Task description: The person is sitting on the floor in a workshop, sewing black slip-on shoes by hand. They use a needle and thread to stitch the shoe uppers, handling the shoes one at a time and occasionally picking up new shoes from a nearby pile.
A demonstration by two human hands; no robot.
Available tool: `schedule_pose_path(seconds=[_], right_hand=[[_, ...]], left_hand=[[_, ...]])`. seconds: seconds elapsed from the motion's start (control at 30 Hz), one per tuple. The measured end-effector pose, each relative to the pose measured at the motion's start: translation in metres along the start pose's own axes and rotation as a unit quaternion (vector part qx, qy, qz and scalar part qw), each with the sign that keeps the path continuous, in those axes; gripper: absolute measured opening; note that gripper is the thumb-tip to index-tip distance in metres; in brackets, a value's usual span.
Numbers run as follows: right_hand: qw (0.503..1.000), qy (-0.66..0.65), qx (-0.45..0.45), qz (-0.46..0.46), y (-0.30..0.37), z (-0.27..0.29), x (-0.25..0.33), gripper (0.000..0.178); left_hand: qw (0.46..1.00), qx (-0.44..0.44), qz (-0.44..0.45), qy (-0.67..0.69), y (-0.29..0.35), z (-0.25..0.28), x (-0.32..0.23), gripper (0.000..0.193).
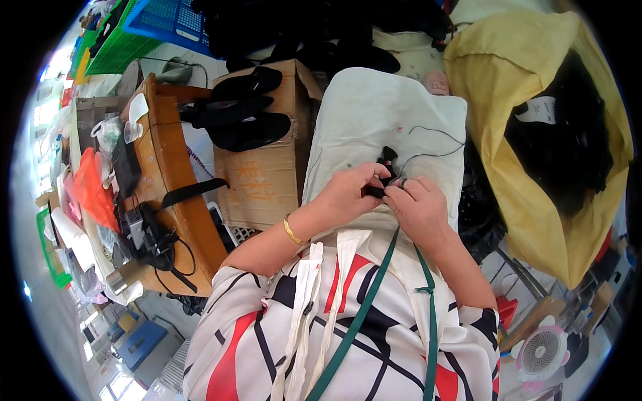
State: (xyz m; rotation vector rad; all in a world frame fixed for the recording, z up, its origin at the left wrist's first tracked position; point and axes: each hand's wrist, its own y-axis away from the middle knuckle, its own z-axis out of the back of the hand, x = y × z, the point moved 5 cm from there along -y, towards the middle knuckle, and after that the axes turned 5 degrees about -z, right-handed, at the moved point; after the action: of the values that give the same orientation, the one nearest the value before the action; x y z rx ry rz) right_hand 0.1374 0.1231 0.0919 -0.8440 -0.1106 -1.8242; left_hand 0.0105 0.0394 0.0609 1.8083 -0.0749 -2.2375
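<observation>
My left hand (pixel 349 192) and my right hand (pixel 420 208) meet over a padded white cloth surface (pixel 374 113). Both pinch a small black piece (pixel 386 160) between the fingertips. A thin black thread (pixel 435 144) runs from the piece in a loop across the cloth to the right. A gold bracelet (pixel 291 231) sits on my left wrist. Most of the black piece is hidden by my fingers.
A cardboard box (pixel 261 174) with black shoe parts (pixel 244 113) on top stands to the left. Further left is a cluttered wooden bench (pixel 177 194). A yellow sack (pixel 535 134) of black pieces lies right. Green and blue crates (pixel 144 27) sit far left; a small fan (pixel 540 353) is at lower right.
</observation>
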Motion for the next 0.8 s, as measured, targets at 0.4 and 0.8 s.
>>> schedule_pose_path(seconds=[0.4, 0.8], right_hand=[[0.855, -0.395, 0.180, -0.284, 0.007, -0.012, 0.013, 0.004], [0.564, -0.466, -0.618, -0.288, 0.258, 0.339, -0.341, 0.022]], left_hand=[[0.988, -0.032, -0.112, -0.105, -0.002, 0.003, 0.015, 0.024], [0.924, -0.152, -0.182, -0.299, 0.018, 0.072, 0.040, 0.018]])
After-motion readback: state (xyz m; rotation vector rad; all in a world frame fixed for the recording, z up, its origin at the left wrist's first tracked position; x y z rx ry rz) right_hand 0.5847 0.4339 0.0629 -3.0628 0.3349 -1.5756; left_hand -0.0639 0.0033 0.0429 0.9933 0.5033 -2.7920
